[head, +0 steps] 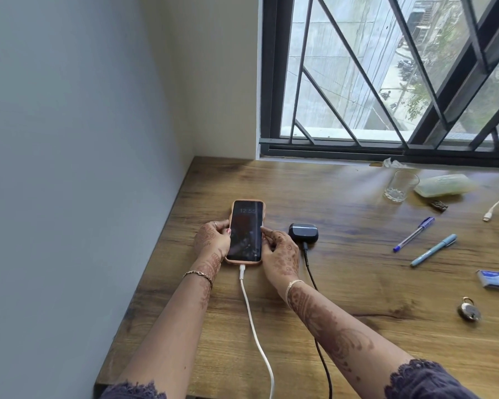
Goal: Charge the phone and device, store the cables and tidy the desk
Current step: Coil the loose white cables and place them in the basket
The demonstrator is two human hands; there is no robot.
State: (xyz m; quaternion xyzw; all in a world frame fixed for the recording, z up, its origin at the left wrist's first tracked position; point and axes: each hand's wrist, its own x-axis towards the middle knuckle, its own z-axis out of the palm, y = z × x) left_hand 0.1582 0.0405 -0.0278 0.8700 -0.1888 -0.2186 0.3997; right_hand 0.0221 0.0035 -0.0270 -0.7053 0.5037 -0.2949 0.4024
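— so, where's the phone (246,231)?
— flat on the desk (357,298) by the wall, screen lit, a white cable (254,321) plugged into its near end. the left hand (211,240) grips its left edge, the right hand (280,254) pinches the right edge
— and the device?
— a dark case (303,232) just right of that hand, black cable (314,295) plugged in. further right lie a blue pen (414,234), a teal pen (433,250), a glass (401,185), a padlock (469,309) and a loose cable end (494,207)

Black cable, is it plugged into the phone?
No, the black cable runs to the dark case; the white cable is in the phone.
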